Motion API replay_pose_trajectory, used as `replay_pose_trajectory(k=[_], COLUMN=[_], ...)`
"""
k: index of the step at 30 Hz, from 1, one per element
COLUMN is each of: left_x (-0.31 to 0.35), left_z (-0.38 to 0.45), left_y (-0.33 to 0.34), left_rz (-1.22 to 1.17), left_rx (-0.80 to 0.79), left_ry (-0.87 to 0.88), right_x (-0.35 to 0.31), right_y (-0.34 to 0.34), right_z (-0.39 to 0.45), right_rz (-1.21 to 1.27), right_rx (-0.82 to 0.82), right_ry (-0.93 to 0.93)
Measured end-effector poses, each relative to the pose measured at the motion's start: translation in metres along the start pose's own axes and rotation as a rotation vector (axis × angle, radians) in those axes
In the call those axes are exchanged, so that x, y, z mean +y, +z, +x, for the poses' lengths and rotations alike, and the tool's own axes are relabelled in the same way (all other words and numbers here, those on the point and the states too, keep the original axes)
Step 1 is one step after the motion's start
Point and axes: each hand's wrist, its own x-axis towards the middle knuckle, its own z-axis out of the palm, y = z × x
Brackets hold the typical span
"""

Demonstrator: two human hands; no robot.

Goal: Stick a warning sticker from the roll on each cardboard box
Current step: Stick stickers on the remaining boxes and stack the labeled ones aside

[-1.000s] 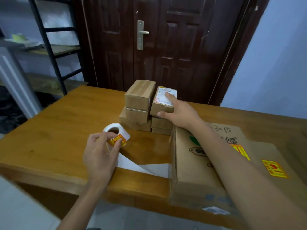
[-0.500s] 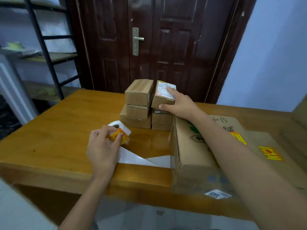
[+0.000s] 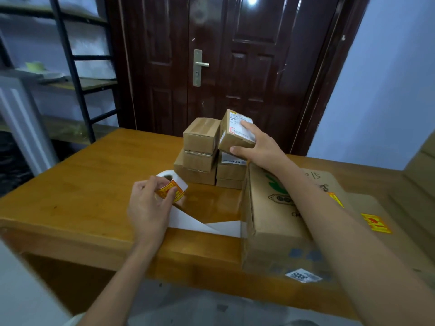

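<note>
My right hand (image 3: pixel 261 149) grips a small cardboard box (image 3: pixel 235 132) with a white shipping label, tilted and raised off the right stack of small boxes (image 3: pixel 229 170). My left hand (image 3: pixel 148 208) holds the sticker roll (image 3: pixel 173 184) on the table, thumb and fingers on a red-and-yellow warning sticker at its front. White backing paper (image 3: pixel 188 221) trails from the roll toward the large box. The left stack of small boxes (image 3: pixel 200 147) stands beside the lifted one.
A large cardboard box (image 3: pixel 277 222) stands at the right, overhanging the wooden table (image 3: pixel 82 196), with warning stickers (image 3: pixel 375 222) on the boxes beside it. A dark door (image 3: pixel 211 67) lies behind the table. Metal shelving (image 3: pixel 70 67) stands at the left.
My right hand has lifted and tilted the labelled small box off the right stack. My left hand stays on the roll. The camera view has shifted.
</note>
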Motion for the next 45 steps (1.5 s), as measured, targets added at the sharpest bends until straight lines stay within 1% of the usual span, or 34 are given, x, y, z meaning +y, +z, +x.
replay_pose_trajectory(k=[4, 9, 11, 14, 17, 20, 23, 25, 29, 31, 33, 35, 38, 40, 42, 43, 45], left_x=[-0.001, 0.0, -0.001, -0.005, -0.005, -0.002, 0.007, 0.023, 0.071, 0.096, 0.121, 0.139, 0.158, 0.17, 0.184, 0.189, 0.197], left_z=[-0.001, -0.002, -0.001, 0.004, 0.0, -0.003, -0.006, -0.01, -0.007, 0.001, 0.011, 0.021, 0.036, 0.046, 0.048, 0.046, 0.038], left_y=[0.001, -0.001, -0.001, 0.0, 0.0, -0.003, -0.01, -0.021, -0.053, -0.072, -0.09, -0.101, -0.116, -0.127, -0.136, -0.14, -0.143], left_rz=[0.011, 0.013, 0.012, 0.009, -0.021, -0.103, -0.119, -0.172, -0.368, -0.476, -0.55, -0.583, -0.524, -0.447, -0.368, -0.369, -0.47], left_rx=[0.007, -0.015, -0.012, -0.017, -0.018, -0.021, -0.008, 0.042, 0.162, 0.157, 0.099, 0.042, -0.003, -0.065, -0.147, -0.191, -0.286], left_ry=[0.0, -0.004, 0.013, 0.003, 0.006, 0.019, 0.055, 0.073, 0.121, 0.116, 0.081, 0.062, 0.099, 0.127, 0.133, 0.128, 0.079], right_x=[0.003, 0.0, -0.009, -0.024, -0.03, -0.025, -0.019, -0.015, -0.019, -0.025, -0.035, -0.052, -0.08, -0.094, -0.106, -0.114, -0.128], right_y=[-0.001, -0.013, -0.029, -0.059, -0.081, -0.092, -0.096, -0.097, -0.105, -0.111, -0.115, -0.114, -0.094, -0.077, -0.062, -0.054, -0.04], right_z=[0.002, 0.003, -0.004, -0.037, -0.089, -0.137, -0.164, -0.175, -0.181, -0.184, -0.187, -0.19, -0.187, -0.184, -0.182, -0.179, -0.175], right_rz=[0.017, 0.183, 0.197, 0.122, 0.124, 0.034, -0.052, -0.103, -0.148, -0.177, -0.185, -0.185, -0.312, -0.34, -0.27, -0.213, -0.095], right_rx=[0.015, 0.104, 0.102, 0.011, -0.124, -0.237, -0.324, -0.361, -0.379, -0.407, -0.423, -0.358, -0.141, -0.028, 0.044, 0.073, 0.112], right_ry=[-0.002, 0.029, 0.034, 0.024, 0.006, -0.014, -0.005, 0.006, 0.03, 0.024, 0.016, -0.009, -0.125, -0.219, -0.276, -0.286, -0.297])
